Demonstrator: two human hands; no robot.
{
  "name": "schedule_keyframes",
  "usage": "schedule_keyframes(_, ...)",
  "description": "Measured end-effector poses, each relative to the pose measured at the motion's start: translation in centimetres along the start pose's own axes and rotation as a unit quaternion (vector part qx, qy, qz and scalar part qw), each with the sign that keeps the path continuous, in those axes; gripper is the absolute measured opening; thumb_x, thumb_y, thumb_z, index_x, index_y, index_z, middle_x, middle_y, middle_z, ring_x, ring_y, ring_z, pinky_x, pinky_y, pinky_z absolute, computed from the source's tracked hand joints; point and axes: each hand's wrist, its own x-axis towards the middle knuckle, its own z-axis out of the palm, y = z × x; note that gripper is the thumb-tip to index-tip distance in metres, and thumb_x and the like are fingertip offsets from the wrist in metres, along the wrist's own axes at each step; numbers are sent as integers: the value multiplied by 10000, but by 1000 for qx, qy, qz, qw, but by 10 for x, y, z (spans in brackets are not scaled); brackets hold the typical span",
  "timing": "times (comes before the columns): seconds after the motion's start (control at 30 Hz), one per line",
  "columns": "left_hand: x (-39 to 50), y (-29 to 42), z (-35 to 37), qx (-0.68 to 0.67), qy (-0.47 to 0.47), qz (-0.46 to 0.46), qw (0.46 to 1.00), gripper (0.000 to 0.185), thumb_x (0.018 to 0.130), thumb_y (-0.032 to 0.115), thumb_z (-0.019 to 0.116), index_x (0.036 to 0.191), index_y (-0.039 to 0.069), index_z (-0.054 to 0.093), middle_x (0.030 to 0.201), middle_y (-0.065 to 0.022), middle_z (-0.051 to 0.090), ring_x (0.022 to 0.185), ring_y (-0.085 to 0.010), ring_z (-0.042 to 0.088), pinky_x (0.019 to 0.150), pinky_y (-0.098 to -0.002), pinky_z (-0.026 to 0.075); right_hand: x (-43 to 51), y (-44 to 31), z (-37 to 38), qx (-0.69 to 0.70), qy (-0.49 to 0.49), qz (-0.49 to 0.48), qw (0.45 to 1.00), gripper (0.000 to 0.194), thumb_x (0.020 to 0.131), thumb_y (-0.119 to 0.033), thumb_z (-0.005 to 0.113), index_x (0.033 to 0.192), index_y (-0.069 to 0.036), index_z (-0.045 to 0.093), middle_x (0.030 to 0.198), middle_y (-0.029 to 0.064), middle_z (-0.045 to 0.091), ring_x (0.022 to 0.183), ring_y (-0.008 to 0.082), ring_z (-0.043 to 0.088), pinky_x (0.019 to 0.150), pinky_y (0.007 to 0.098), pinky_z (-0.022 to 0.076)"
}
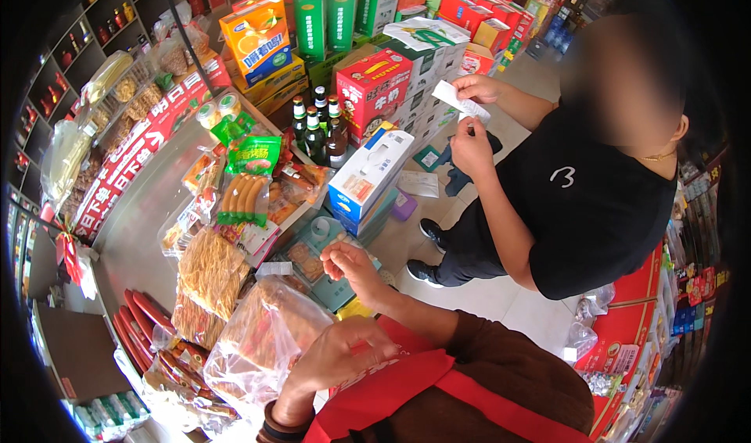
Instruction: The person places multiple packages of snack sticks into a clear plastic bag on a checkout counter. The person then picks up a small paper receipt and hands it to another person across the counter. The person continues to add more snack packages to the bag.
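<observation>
My left hand point(340, 355) is in front of my red apron point(387, 390), over a clear plastic bag point(264, 337) of food; its fingers are partly bent, and whether it grips anything cannot be told. My right hand point(352, 270) is raised with curled fingers beside a teal tray point(328, 287) that bears a clear box of round pastries point(305, 258). Nothing shows in its fingers. Across from me, another person in a black T-shirt point(587, 191) holds a white paper slip point(455, 97) in both hands. Packs of dried noodle-like food point(211, 267) and sausages point(243, 196) lie nearby.
Glass bottles point(317, 129), a red milk carton point(375, 88) and a blue-and-white box point(372, 176) stand ahead. Red sausages point(141, 325) lie on the metal counter point(141, 220) at left. The person's shoes point(425, 273) are on the tiled floor point(516, 320); red boxes point(622, 325) stand at right.
</observation>
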Motion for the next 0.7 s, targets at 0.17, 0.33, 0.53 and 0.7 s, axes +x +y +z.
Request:
schedule_keyframes(0.17,0,78,-4,-258,-181,244,917,620,938,482,555,1088,-112,654,1105,-232,616,999,-356,575,923,-484,397,-8,5,11,-9,-12,39,999,201,1002,-220,475,976,-61,595,773,-1,562,683,74,488,641,227,403)
schedule_keyframes(0.33,29,92,25,-323,-226,479,784,1101,791,755,508,1299,-217,419,1342,-335,463,1236,-399,466,1033,-510,360,-15,13,18,-14,-29,57,998,195,1022,-210,464,971,-73,592,772,-12,560,694,49,491,636,196,398)
schedule_keyframes(0.53,21,95,32,-349,-248,475,769,1145,744,768,541,1301,-224,409,1306,-342,484,1172,-416,506,976,-514,403,-15,16,15,-8,-28,61,998,193,1020,-206,467,974,-72,597,774,-10,569,692,50,495,639,196,403)
schedule_keyframes(0.7,17,89,36,-387,-221,478,757,1098,752,721,591,1299,-215,421,1282,-334,500,1163,-419,514,975,-504,408,-13,17,17,-10,-30,68,997,188,1019,-204,468,970,-75,596,767,-14,566,687,49,495,632,197,401)
